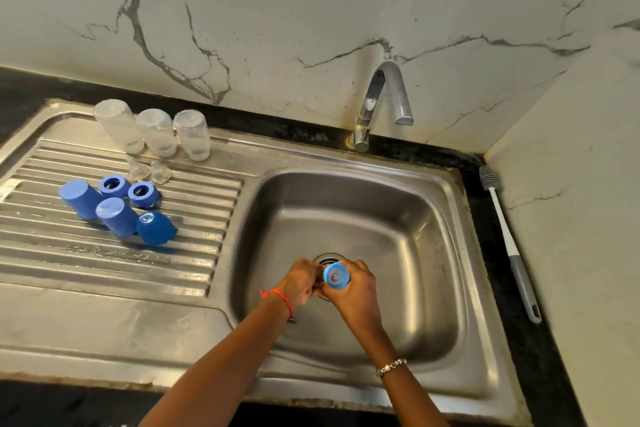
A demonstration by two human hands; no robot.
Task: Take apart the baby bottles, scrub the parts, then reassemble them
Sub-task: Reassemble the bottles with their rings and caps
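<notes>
Both hands meet low over the steel sink basin (408, 218), just above the drain. My right hand (353, 295) is closed around a blue screw ring (335, 274) whose opening faces up. My left hand (301, 282) pinches something small against the ring's left side; my fingers hide it. On the ribbed drainboard (86, 253) three clear bottle bodies (156, 132) stand upside down at the back. Two clear nipples (149, 172) lie in front of them. Two blue rings (129, 189) and three blue caps (117, 215) sit further forward.
A chrome tap (381, 104) arches over the basin's back edge, with no water running. A white and grey bottle brush (509, 243) lies on the black counter to the right of the sink, along the marble wall.
</notes>
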